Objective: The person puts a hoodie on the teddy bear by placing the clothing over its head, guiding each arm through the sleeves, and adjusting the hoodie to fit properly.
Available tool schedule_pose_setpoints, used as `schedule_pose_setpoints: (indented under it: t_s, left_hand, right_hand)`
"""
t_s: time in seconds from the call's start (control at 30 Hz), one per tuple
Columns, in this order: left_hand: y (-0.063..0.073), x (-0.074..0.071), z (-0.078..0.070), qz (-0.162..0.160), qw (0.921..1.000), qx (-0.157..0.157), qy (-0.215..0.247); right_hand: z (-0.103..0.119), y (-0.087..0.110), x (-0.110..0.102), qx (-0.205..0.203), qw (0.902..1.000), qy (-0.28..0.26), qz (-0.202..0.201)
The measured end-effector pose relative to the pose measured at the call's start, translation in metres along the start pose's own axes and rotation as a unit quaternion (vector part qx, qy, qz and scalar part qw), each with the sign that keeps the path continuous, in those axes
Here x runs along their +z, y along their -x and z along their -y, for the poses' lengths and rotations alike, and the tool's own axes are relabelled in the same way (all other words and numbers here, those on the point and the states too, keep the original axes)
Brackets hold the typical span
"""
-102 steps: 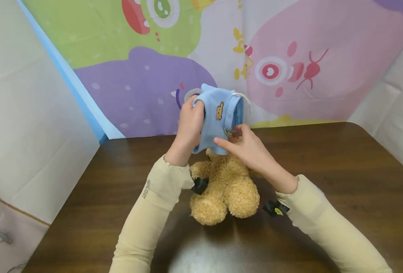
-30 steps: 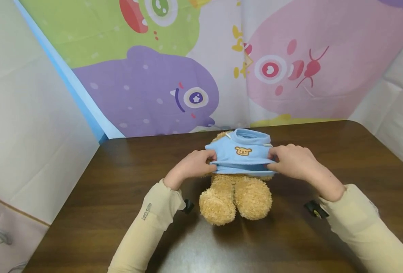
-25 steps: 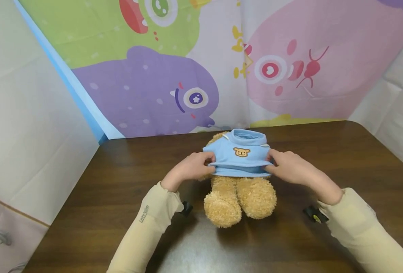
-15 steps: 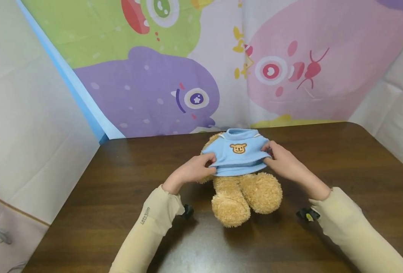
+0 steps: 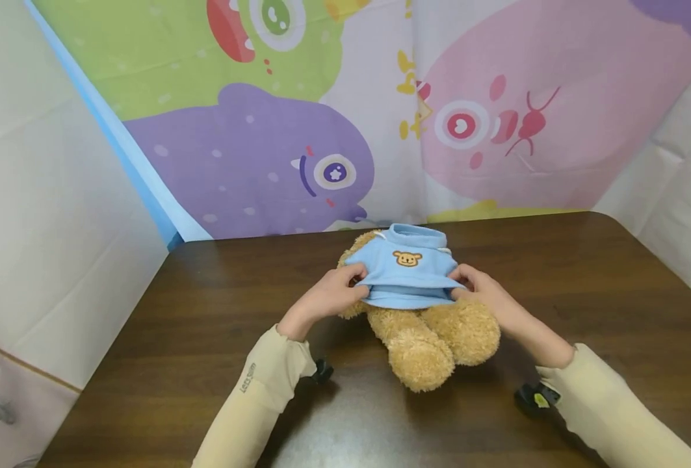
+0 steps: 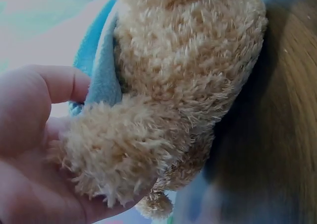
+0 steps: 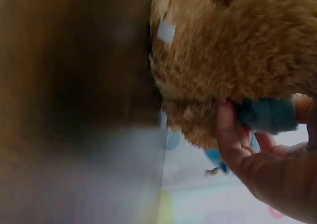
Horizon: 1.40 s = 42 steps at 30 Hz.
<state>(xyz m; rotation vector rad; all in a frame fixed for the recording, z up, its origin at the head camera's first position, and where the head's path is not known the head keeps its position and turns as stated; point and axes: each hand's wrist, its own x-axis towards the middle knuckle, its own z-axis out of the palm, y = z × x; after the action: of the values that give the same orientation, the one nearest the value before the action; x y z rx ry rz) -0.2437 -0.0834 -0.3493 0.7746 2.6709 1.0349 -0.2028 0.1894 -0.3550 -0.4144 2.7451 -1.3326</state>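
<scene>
A light blue toy shirt (image 5: 409, 270) with a bear-face patch lies over the upper body of a tan plush toy (image 5: 421, 361). The shirt hides the toy's head. My left hand (image 5: 330, 292) pinches the hem at its left side. In the left wrist view, a furry paw (image 6: 119, 149) lies against the palm of that hand, and the cloth edge (image 6: 104, 65) is between thumb and finger. My right hand (image 5: 488, 296) pinches the hem's right side, partly behind the toy's leg. In the right wrist view, blue cloth (image 7: 270, 115) sits between the right hand's fingers (image 7: 230, 135).
The toy rests on a dark brown wooden table (image 5: 205, 338). Behind the table hangs a cartoon-print cloth (image 5: 275, 149), with pale panels (image 5: 58, 195) at the sides. A black camera mount (image 5: 535, 398) sits at the right wrist.
From being held up in the air, the shirt has come down over the toy, both hands now at its hem. Lately the toy's legs have swung to the right.
</scene>
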Motion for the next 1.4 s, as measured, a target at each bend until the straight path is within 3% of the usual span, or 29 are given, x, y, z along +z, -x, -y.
schedule_pose_setpoints:
  t_s: [0.2,0.43,0.53,0.63,0.7,0.83,0.93,1.03,1.1,1.23,1.33,1.4]
  left_hand:
    - [0.002,-0.002,-0.002,0.002,0.9999,0.014,-0.006]
    - [0.010,-0.011,-0.003,0.066,0.9969,0.041,-0.007]
    - [0.011,-0.018,-0.004,0.093,0.9946,0.042,-0.013]
    - [0.009,-0.025,-0.008,0.101,0.9933,0.049,-0.030]
    - [0.006,-0.032,-0.014,0.085,0.9942,0.054,-0.037]
    - [-0.002,-0.048,-0.028,0.013,0.9984,0.048,-0.027]
    - [-0.007,-0.057,-0.036,-0.041,0.9986,0.032,-0.004]
    - [-0.012,-0.060,-0.040,-0.102,0.9941,0.019,0.033]
    - [-0.016,-0.060,-0.040,-0.146,0.9861,0.019,0.077]
    - [-0.023,-0.060,-0.040,-0.216,0.9605,0.024,0.175]
    - [-0.030,-0.061,-0.038,-0.232,0.9435,0.023,0.236]
    - [-0.034,-0.062,-0.036,-0.231,0.9377,0.016,0.259]
  right_hand:
    - [0.011,0.018,0.007,0.008,0.9997,-0.001,0.022]
    - [0.025,0.036,0.009,0.006,0.9962,0.035,0.079]
    - [0.033,0.037,0.001,-0.005,0.9939,0.059,0.092]
    - [0.045,0.035,-0.010,-0.020,0.9928,0.072,0.093]
    - [0.054,0.030,-0.018,-0.028,0.9922,0.085,0.087]
    - [0.074,0.014,-0.035,-0.033,0.9916,0.115,0.050]
    - [0.082,-0.001,-0.045,-0.024,0.9938,0.106,0.022]
    - [0.083,-0.016,-0.051,-0.020,0.9966,0.080,-0.006]
    - [0.081,-0.027,-0.052,-0.018,0.9982,0.049,-0.030]
    - [0.076,-0.048,-0.050,-0.017,0.9955,-0.060,-0.071]
    - [0.070,-0.065,-0.047,-0.040,0.9851,-0.152,-0.069]
    - [0.066,-0.075,-0.043,-0.054,0.9789,-0.188,-0.060]
